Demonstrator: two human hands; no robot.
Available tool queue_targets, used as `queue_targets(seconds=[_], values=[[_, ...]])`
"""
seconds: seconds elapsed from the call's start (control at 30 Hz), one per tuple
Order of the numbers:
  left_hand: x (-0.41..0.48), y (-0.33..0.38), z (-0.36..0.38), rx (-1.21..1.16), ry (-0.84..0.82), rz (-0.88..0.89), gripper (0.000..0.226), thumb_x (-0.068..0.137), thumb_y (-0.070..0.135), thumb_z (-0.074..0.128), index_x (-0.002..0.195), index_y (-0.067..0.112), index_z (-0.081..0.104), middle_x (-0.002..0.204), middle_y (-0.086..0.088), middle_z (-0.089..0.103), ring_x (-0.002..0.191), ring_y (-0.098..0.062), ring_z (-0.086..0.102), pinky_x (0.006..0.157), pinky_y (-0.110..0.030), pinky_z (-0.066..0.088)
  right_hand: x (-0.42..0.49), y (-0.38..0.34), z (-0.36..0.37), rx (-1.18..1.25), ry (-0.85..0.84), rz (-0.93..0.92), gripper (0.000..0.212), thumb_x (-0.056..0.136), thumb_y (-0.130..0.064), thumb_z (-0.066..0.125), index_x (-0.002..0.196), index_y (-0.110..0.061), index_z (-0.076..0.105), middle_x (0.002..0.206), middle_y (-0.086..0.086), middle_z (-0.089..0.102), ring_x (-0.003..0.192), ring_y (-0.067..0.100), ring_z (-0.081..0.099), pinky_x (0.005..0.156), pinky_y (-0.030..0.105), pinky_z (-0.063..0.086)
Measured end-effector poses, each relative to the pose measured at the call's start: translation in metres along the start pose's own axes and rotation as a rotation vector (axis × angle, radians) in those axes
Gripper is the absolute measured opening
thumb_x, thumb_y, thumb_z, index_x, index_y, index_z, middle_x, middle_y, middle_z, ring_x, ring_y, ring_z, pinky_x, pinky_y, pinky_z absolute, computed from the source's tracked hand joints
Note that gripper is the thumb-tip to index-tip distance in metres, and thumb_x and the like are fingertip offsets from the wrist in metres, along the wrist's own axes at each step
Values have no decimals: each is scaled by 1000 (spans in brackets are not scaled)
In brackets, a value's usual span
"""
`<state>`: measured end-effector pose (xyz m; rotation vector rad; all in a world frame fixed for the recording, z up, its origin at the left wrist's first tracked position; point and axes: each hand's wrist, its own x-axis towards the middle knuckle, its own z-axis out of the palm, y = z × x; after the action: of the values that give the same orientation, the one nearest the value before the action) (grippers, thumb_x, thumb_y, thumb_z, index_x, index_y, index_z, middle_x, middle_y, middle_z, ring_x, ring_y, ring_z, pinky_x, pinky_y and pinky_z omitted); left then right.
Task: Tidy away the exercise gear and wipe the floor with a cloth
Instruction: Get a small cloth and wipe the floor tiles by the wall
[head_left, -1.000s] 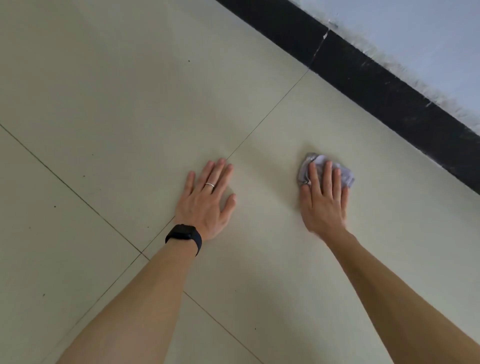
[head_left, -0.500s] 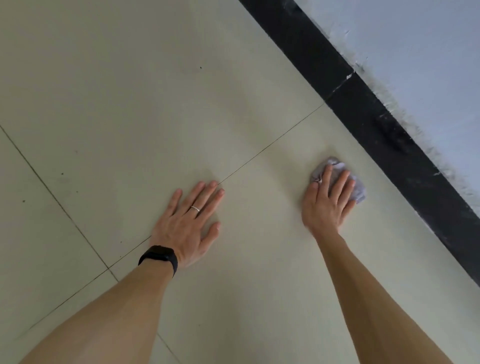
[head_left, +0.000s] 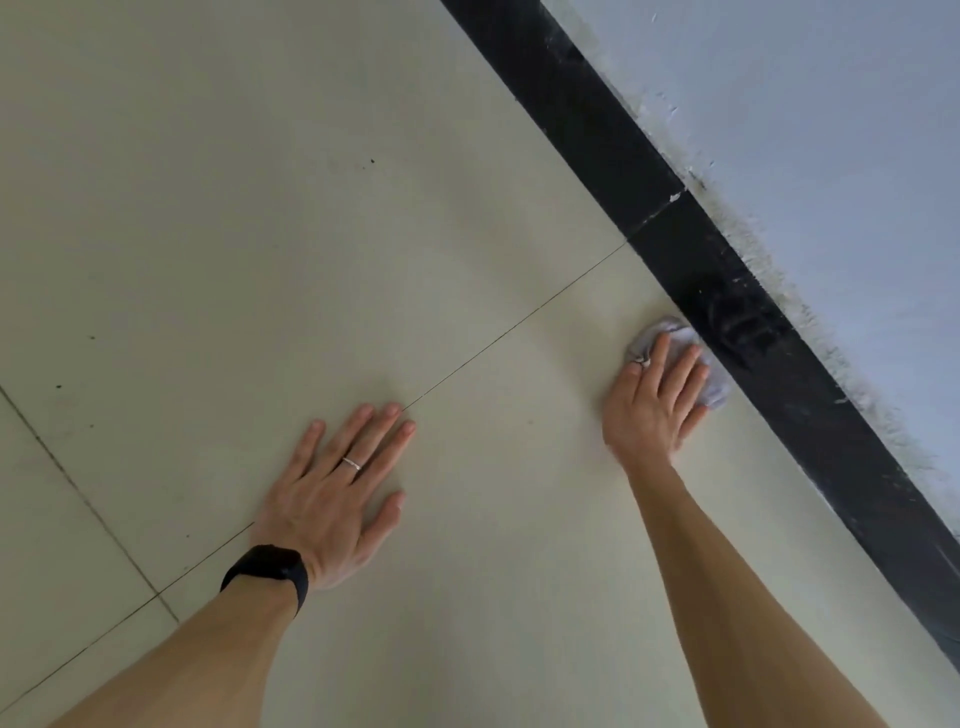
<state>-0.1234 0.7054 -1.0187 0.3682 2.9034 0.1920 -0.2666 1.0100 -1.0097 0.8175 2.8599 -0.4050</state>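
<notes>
A small crumpled pale grey cloth (head_left: 675, 332) lies on the cream tiled floor (head_left: 260, 260), right against the black skirting board. My right hand (head_left: 655, 400) presses flat on the cloth, fingers spread over it, so most of the cloth is hidden. My left hand (head_left: 337, 493) rests palm down on the floor to the left, fingers apart, holding nothing. It wears a ring, and a black band sits on the wrist. No exercise gear is in view.
A black skirting board (head_left: 727, 280) runs diagonally from the top middle to the lower right, with a pale blue-grey wall (head_left: 831, 130) above it. Thin tile joints cross the floor. A few dark specks (head_left: 372, 161) dot the tiles at upper left.
My right hand has slid the cloth away from me, up against the skirting board. The view has turned toward the wall. My left hand stays flat on the floor.
</notes>
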Motion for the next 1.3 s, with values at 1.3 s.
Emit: queue_targets(seconds=[1.3], values=[[1, -1, -3, -15, -40, -3, 74, 96, 54, 31, 160, 26, 8, 168, 7, 5, 154, -17, 10, 121, -49, 12, -6, -49, 10, -112, -89, -395, 60, 102, -48, 8, 160, -34, 2, 169, 4, -7, 155, 23, -8, 124, 54, 3]])
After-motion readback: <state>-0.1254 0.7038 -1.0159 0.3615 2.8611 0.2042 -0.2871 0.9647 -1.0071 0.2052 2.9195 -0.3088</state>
